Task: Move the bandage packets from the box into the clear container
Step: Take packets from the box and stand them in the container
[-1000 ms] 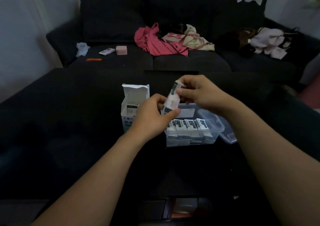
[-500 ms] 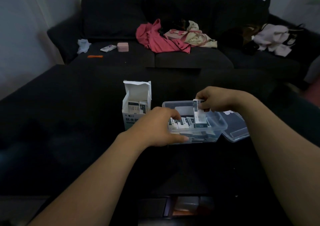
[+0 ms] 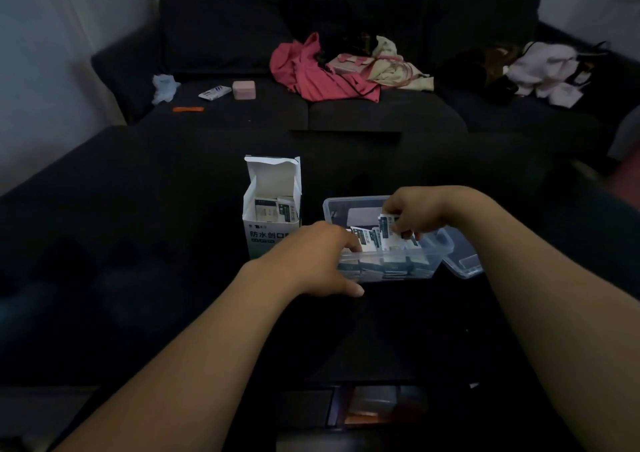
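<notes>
Dark sofa (image 3: 239,28) fills the top of the frame, strewn with a pink case (image 3: 243,89) at upper left and crumpled clothes (image 3: 322,70) toward the middle. Below it, I work on a black bench (image 3: 138,243).

Left of centre stands the box (image 3: 272,209), flap up, with several packets (image 3: 275,210) upright inside. Just right of it, my left hand (image 3: 311,261) rests against the near wall of the container (image 3: 388,271), thumb along the front, fingers over the rim; it holds no packet. The container sits at centre, part filled with packets (image 3: 367,240) in rows. My right hand (image 3: 419,212) hovers over its far side, fingers curled, pinching one packet (image 3: 389,226) by its top edge. The lid (image 3: 464,264) lies beside the container at right.

I judge these packets very light, thin and floppy, with slick wrappers, so they will slide and fan out easily. Pinching a short edge between thumb and fingertips looks best, then lowering each on end into a gap.
</notes>
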The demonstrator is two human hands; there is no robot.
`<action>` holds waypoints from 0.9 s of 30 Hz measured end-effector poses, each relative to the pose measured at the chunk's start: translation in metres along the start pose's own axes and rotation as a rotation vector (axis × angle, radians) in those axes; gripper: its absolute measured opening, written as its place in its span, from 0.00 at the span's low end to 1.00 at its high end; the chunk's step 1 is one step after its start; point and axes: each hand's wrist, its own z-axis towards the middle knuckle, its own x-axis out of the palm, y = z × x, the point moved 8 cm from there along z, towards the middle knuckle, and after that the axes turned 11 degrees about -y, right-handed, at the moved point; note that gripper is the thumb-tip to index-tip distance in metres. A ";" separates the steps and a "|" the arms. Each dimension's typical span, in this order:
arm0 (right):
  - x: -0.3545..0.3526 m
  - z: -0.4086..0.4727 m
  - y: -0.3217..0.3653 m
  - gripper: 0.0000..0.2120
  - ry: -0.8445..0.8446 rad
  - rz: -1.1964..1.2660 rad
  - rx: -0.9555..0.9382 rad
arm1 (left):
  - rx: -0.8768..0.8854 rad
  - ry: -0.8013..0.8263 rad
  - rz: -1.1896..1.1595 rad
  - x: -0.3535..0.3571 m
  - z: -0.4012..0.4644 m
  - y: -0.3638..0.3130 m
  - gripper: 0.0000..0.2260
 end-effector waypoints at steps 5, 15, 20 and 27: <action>0.003 0.003 0.002 0.10 -0.048 -0.104 -0.006 | 0.016 0.007 0.008 0.004 0.002 -0.001 0.29; 0.010 0.011 0.004 0.18 -0.041 -0.169 0.023 | 0.081 0.016 0.055 0.013 0.006 -0.004 0.24; 0.014 0.014 0.003 0.20 -0.012 -0.178 0.025 | 0.076 0.010 0.077 0.013 0.006 -0.005 0.23; 0.015 0.016 0.001 0.26 -0.002 -0.146 0.053 | 0.056 0.020 0.066 0.012 0.005 -0.004 0.23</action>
